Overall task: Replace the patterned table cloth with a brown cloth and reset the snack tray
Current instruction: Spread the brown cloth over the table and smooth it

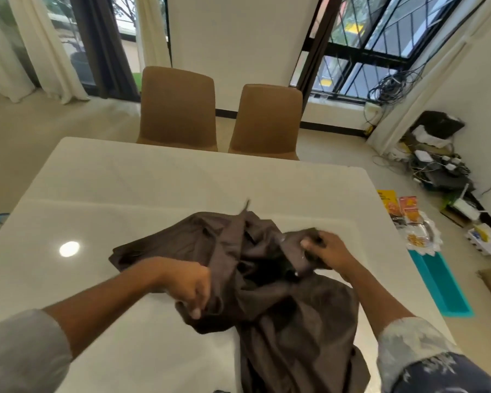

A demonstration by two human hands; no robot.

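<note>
Brown cloth [295, 321] bunched on white table [153, 180]: left hand [187, 285] clamps fold under fingers, right hand [326, 253] grips edge; find corners beyond fingertips, spread evenly.

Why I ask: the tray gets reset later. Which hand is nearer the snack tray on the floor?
Right. The right hand grips the brown cloth toward the table edge beside the snack tray; the left hand grips the cloth farther left.
</note>
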